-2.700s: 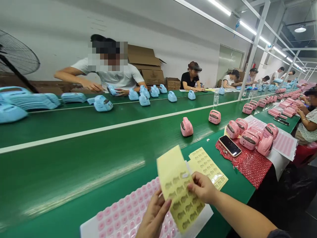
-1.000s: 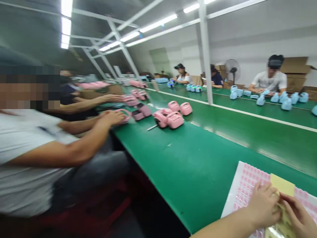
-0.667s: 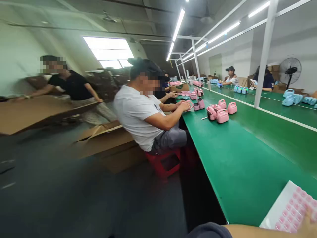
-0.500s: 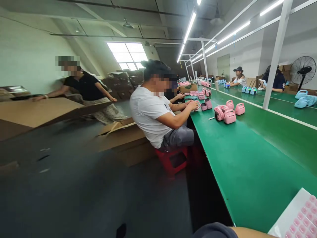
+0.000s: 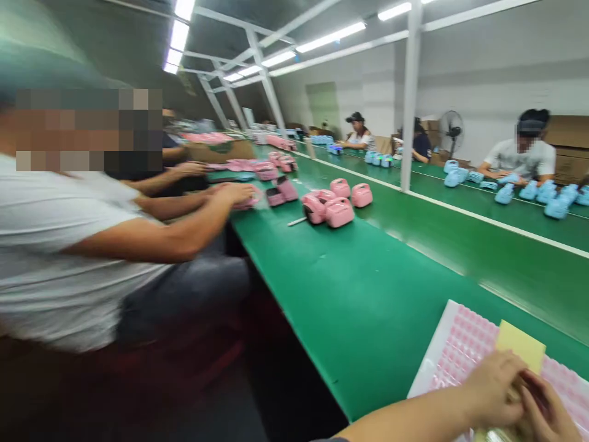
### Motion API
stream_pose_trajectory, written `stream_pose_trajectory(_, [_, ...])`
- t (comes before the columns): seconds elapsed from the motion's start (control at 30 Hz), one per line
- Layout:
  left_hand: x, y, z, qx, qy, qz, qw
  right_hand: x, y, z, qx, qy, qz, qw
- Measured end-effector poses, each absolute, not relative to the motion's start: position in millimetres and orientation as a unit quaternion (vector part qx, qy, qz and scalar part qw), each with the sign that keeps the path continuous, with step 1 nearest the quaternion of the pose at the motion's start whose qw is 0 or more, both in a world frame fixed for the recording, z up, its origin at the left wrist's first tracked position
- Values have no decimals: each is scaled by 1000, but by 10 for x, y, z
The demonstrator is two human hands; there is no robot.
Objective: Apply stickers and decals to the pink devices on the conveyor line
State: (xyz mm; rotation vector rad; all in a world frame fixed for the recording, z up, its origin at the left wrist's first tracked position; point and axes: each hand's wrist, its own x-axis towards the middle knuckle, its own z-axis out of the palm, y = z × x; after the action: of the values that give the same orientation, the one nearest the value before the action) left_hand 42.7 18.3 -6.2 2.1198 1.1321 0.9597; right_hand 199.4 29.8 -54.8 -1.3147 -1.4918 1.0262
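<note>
Both of my hands are at the lower right, close together over a white sheet (image 5: pixel 430 362) covered with rows of small pink pieces (image 5: pixel 467 344). My left hand (image 5: pixel 492 387) reaches in from below with its fingers curled. Against it, my right hand (image 5: pixel 550 408) is also closed, partly cut off by the frame edge. Something small and yellowish-brown shows between the fingers, too blurred to name. A yellow square of paper or card (image 5: pixel 522 344) lies on the sheet just beyond my left hand.
On the long green table (image 5: pixel 368 276) stand several pink handled cases (image 5: pixel 339 212) and a white stick (image 5: pixel 297 221). At left, a co-worker in a white shirt (image 5: pixel 69 245) handles a pink part. Across the table, people work among blue cases (image 5: pixel 556 202). A white post (image 5: pixel 411 98) rises midway.
My view has swung right and down. Both of my hands and the yellow square have come into view, along with more of the pink sheet. The co-worker at left now appears larger.
</note>
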Motion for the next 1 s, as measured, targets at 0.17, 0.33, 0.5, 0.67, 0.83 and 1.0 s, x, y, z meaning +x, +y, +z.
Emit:
stream_pose_trajectory(0.17, [348, 228, 66, 728, 428, 413, 340, 1665, 133, -268, -533, -568, 396, 486])
stream_pose_trajectory(0.33, [301, 291, 101, 708, 430, 419, 371, 1581, 186, -165, -522, -574, 384, 501])
stream_pose_trajectory(0.5, [287, 351, 66, 697, 437, 411, 392, 1568, 222, -102, -502, -576, 391, 513])
stream_pose_trajectory(0.67, [257, 394, 48, 690, 441, 389, 422, 1541, 219, -7, -466, -578, 424, 519])
stream_pose_trajectory(0.83, [238, 387, 49, 684, 445, 395, 422, 1540, 210, 3, -462, -575, 426, 524])
stream_pose_trajectory(1.0, [245, 372, 52, 678, 448, 405, 419, 1530, 222, -33, -460, -569, 420, 536])
